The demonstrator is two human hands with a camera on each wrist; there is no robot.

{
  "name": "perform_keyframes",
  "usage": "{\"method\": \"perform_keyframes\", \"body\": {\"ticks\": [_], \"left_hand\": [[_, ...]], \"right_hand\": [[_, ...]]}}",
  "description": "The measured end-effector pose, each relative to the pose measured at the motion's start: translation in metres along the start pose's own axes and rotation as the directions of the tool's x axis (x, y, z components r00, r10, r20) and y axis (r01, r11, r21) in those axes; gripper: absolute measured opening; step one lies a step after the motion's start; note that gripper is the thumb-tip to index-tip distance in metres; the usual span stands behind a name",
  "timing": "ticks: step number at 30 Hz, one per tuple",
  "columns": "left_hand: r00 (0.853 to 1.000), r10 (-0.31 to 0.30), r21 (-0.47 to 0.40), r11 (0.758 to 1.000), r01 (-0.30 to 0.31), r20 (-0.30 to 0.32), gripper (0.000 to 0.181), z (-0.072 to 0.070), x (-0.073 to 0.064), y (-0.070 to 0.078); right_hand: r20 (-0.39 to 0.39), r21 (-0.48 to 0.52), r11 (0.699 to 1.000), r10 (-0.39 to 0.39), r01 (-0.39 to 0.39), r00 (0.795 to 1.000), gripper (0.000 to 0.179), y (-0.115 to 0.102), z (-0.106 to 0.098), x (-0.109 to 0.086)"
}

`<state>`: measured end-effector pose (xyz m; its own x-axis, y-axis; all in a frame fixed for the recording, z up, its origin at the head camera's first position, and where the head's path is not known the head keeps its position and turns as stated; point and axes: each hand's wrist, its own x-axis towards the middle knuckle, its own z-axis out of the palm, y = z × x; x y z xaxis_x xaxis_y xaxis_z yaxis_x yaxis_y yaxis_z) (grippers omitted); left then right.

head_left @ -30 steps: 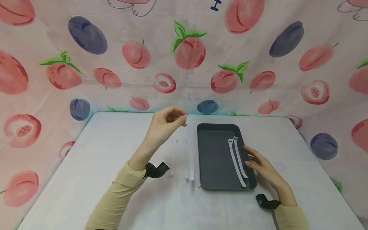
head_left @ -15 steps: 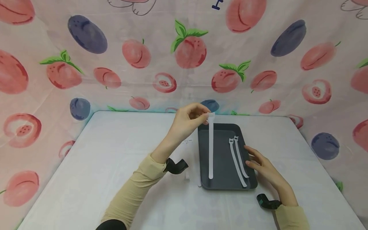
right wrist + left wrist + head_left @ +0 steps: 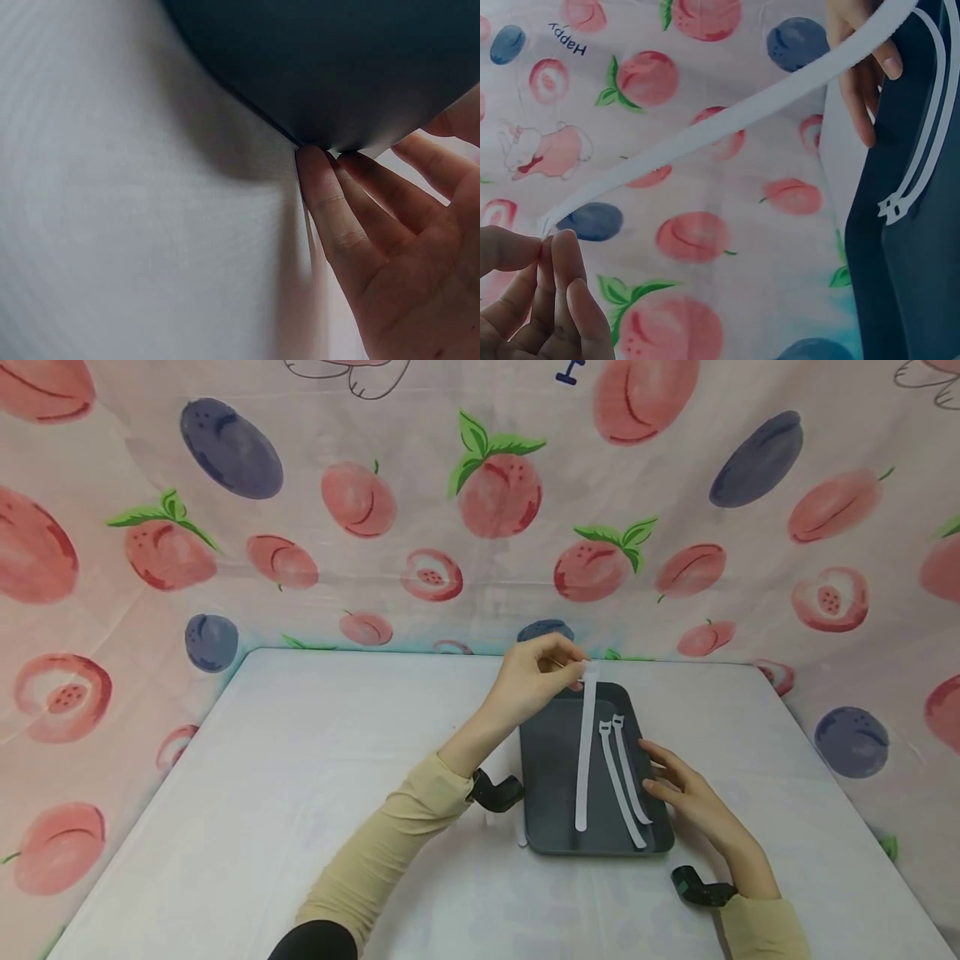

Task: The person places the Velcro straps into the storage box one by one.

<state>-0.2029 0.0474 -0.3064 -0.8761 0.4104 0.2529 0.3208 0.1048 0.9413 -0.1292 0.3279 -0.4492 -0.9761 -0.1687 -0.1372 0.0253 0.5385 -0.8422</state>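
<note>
1. Pink fabric backdrop printed with peaches and plums (image 3: 375, 510): hangs behind and to both sides of the work surface; in the left wrist view it fills the area behind the raised strap

2. White desk (image 3: 315, 760): flat, pale surface carrying all the items; a few more white straps (image 3: 519, 837) lie on it just beside the left edge of the tray, partly hidden by the left forearm

3. Dark grey rectangular plastic tray with rounded corners (image 3: 551, 785): rests flat on the desk, right of centre, long side running away from the person

4. Left hand (image 3: 536, 677): raised over the far left corner of the tray, sleeve pale yellow, with a dark wrist mount behind it. Thumb and fingertips (image 3: 559, 251) are pressed together and pinch the top end of one strap

5. Right hand (image 3: 686, 793): lies on the desk at the right side of the tray, fingers straight and slightly spread. In the right wrist view the fingertips (image 3: 319, 176) touch the tray's outer edge; nothing is gripped

6. Long white flat fastening strap (image 3: 583, 752): hangs from the left hand's pinch, running down over the tray interior, with its lower end at the tray floor near the front wall

7. Two white fastening straps with notched heads (image 3: 622, 777): lie side by side inside the tray along its right side, heads toward the far end, just right of the hanging strap and near the right hand's fingers
</note>
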Motion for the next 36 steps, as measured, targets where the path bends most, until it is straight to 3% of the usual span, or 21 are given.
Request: {"method": "perform_keyframes", "body": {"ticks": [11,19,29,36], "left_hand": [[0.996,-0.085,0.022,0.996,0.085,0.001,0.012,0.017,0.016,-0.019],[0.983,-0.182,-0.07,0.981,0.181,-0.008,0.013,0.027,0.025,-0.04],[0.952,-0.305,-0.112,0.946,0.303,-0.001,0.011,0.035,0.034,-0.066],[0.917,-0.398,-0.114,0.912,0.394,-0.013,0.012,0.043,0.041,-0.085]], "right_hand": [[0.007,0.006,1.0,0.017,-0.017,1.0,0.067,0.0,0.001,0.001],[0.005,0.005,1.0,0.016,-0.016,1.0,0.067,0.0,0.001,0.001],[-0.001,-0.006,1.0,-0.007,0.007,1.0,0.065,0.002,0.0,0.0],[-0.001,-0.005,1.0,-0.009,0.009,1.0,0.065,0.002,0.0,0.0]]}}
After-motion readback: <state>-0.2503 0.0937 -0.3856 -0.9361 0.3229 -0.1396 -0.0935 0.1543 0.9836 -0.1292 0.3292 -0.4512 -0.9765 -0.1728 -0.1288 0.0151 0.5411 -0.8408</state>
